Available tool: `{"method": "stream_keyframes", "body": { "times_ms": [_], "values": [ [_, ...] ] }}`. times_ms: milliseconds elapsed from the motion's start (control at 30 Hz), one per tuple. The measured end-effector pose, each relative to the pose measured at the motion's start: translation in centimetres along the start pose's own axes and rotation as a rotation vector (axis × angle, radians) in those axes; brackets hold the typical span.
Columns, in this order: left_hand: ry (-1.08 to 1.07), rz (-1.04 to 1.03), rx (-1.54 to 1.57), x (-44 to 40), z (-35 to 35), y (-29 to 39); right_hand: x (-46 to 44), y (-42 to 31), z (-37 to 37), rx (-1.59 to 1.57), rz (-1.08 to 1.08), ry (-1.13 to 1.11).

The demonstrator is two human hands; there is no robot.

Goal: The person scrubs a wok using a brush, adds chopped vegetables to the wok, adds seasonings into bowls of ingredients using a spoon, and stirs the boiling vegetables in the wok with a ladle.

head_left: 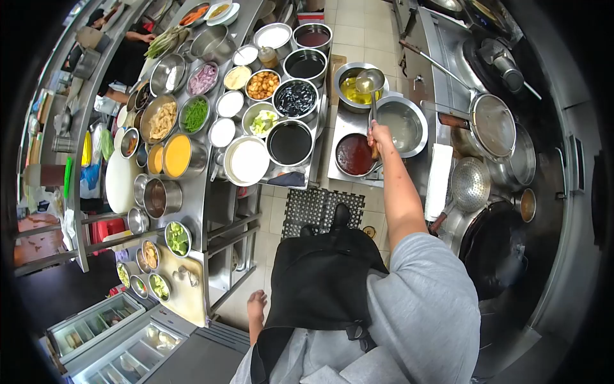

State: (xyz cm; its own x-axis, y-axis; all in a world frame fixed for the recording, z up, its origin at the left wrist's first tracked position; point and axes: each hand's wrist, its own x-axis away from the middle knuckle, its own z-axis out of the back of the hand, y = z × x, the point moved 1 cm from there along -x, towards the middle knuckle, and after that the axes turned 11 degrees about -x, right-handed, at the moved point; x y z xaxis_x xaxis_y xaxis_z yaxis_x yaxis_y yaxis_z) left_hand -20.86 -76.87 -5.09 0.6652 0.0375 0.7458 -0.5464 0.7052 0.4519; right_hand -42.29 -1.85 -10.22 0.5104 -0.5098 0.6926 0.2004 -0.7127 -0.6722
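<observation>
My right hand (380,137) is closed around the handle of a ladle (369,81). The ladle's bowl is over a steel pot of yellow oil (350,91). Just right of the handle stands a steel bowl of cloudy liquid (403,131), and below-left of the hand is a pot of dark red sauce (354,154). Low beside my black apron hangs my left hand (257,306), its fingers partly curled, with nothing visible in it.
Counters on the left (199,211) hold many bowls of ingredients. A wok (489,249), a strainer (493,127) and a perforated skimmer (471,184) lie on the right. A black mat (300,208) covers part of the floor. Another person's arm (137,36) shows at upper left.
</observation>
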Motion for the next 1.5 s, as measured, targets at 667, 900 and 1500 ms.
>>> {"method": "stream_keyframes", "body": {
  "times_ms": [667,900,1500],
  "values": [
    [-0.11,-0.511,-0.578,-16.9,7.3,-4.9,12.7,-7.2,-3.1,-0.615,-0.063,-0.352],
    [-0.401,-0.342,-0.508,-24.9,7.7,2.2,30.5,-12.2,4.2,-0.931,0.124,-0.703],
    [-0.702,-0.263,-0.552,-17.3,-0.3,13.8,52.4,12.2,43.6,-0.052,0.357,1.062]
  ]
}}
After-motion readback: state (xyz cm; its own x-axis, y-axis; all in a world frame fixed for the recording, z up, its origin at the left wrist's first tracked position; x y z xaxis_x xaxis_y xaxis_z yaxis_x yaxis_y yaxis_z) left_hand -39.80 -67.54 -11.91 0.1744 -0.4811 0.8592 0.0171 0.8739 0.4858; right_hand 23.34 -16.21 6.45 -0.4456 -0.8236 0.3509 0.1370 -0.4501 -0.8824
